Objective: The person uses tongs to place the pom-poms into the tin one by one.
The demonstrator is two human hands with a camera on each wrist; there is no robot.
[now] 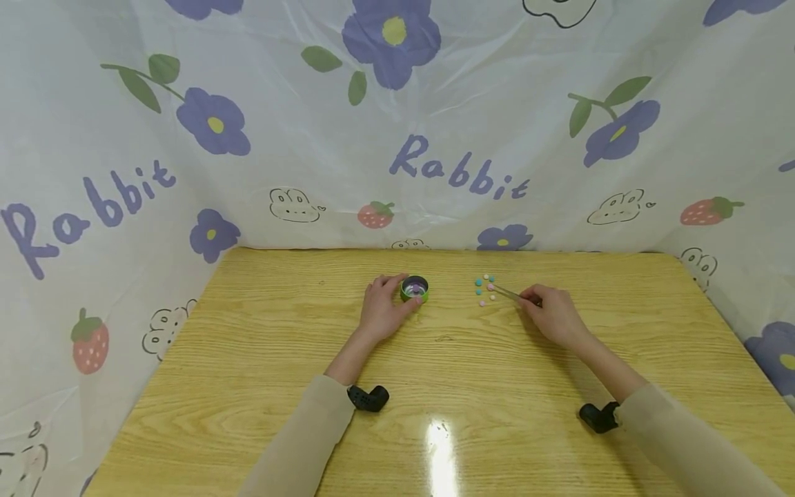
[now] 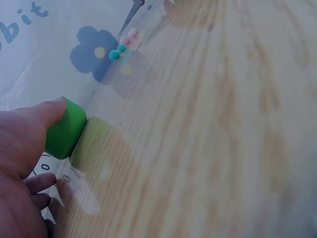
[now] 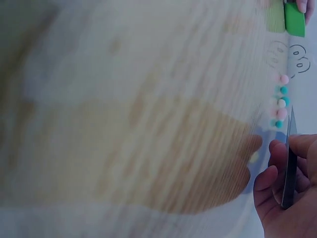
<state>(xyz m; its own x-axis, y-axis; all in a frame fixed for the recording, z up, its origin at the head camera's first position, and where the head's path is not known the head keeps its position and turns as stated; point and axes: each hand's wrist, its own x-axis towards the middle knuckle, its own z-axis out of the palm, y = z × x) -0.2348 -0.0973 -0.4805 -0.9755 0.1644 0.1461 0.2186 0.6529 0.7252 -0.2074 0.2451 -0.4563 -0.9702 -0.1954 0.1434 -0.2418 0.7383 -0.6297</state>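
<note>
My left hand (image 1: pixel 381 309) holds a small round green tin (image 1: pixel 406 297) on the table, thumb on the near side and fingers on the far side. Something purple shows inside the tin. In the left wrist view the thumb presses the green wall (image 2: pixel 69 130). My right hand (image 1: pixel 553 314) pinches a pair of metal tweezers (image 1: pixel 508 293), whose tips point left at a pink pompom (image 1: pixel 491 287). Around it lie several small pompoms, among them a blue one (image 1: pixel 478 282) and a pale one (image 1: pixel 486 277). Whether the tips grip the pink one, I cannot tell.
The wooden table (image 1: pixel 484 373) is backed by a white cloth (image 1: pixel 286 159) printed with flowers, rabbits and strawberries. A black wrist device (image 1: pixel 369 398) sits at the left sleeve, and another black device (image 1: pixel 599 417) at the right sleeve.
</note>
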